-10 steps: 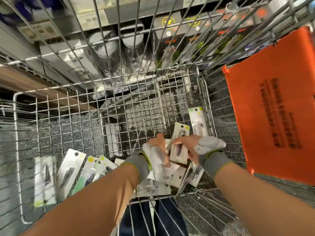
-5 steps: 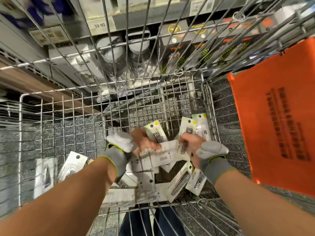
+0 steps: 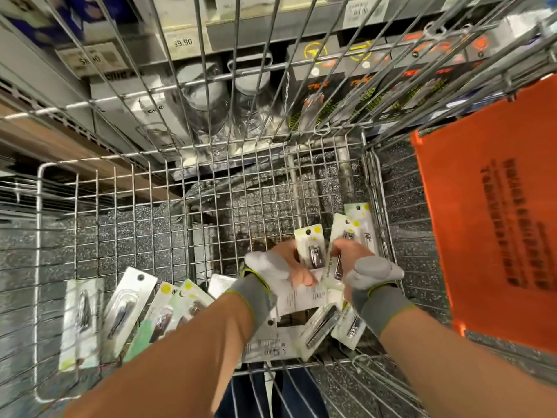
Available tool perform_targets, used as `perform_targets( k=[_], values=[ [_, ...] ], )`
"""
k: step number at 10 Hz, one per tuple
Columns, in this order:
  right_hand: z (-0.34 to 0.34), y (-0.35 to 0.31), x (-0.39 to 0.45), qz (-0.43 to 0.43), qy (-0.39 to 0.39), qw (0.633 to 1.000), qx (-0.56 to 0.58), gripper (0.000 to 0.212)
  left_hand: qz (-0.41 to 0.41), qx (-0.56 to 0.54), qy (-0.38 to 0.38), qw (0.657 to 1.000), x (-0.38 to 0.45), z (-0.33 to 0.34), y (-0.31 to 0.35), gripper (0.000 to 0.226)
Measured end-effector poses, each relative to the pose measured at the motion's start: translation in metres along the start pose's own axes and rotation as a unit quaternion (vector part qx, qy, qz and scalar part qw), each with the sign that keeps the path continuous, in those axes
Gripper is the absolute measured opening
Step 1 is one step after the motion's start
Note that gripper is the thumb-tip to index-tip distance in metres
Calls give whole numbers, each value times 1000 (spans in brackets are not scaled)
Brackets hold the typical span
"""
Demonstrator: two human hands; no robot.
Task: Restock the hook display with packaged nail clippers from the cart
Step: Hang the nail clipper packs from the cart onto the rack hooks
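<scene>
The wire cart [image 3: 54, 206] fills the view, an orange sign [image 3: 488, 236] hanging on its right wall. Both forearms reach down into the cart's near right corner. The left hand [image 3: 283, 267], in a grey fingerless glove, curls its fingers round one upright nail clipper pack [image 3: 310, 248]. Just right of it, the right hand [image 3: 358, 267] pinches a second pack [image 3: 343, 236] with bent fingers. Beneath both hands lies a heap of packs [image 3: 304, 324], some face down. More loose packs [image 3: 126, 303] lie flat along the cart's near left floor.
</scene>
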State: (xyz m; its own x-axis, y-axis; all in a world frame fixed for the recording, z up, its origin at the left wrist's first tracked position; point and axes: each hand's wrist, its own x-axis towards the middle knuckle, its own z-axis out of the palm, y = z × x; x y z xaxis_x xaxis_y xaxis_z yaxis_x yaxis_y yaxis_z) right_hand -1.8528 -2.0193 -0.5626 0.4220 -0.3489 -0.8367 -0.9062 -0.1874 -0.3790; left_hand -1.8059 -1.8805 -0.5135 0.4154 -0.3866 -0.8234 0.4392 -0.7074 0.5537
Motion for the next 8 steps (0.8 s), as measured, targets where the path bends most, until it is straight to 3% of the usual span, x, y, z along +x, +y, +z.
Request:
perform_targets(
  k=[1,2,3,4,6,7,8],
  values=[
    [3,7,-1,9,41,998,49,34,-24,-17,6,1000,2,2,1,36],
    [2,4,-5,15,47,992,117,38,-42,-6,10,999,4,2,-1,44],
    [-5,-9,-15,10,24,990,139,43,-33,-39,14,999,-1,-8,7,40],
    [-9,-22,-18,33,-21,986,163,50,0,-76,-31,997,-5,-23,8,46],
    [-10,-42,-23,19,-137,962,236,47,39,-30,-18,999,-1,-57,2,53],
    [-4,-52,-28,-10,-180,950,257,39,48,-12,-69,996,-7,-68,10,59],
    [4,-62,-32,-74,-184,953,229,18,8,-44,-149,988,-8,-74,12,67]
  ],
)
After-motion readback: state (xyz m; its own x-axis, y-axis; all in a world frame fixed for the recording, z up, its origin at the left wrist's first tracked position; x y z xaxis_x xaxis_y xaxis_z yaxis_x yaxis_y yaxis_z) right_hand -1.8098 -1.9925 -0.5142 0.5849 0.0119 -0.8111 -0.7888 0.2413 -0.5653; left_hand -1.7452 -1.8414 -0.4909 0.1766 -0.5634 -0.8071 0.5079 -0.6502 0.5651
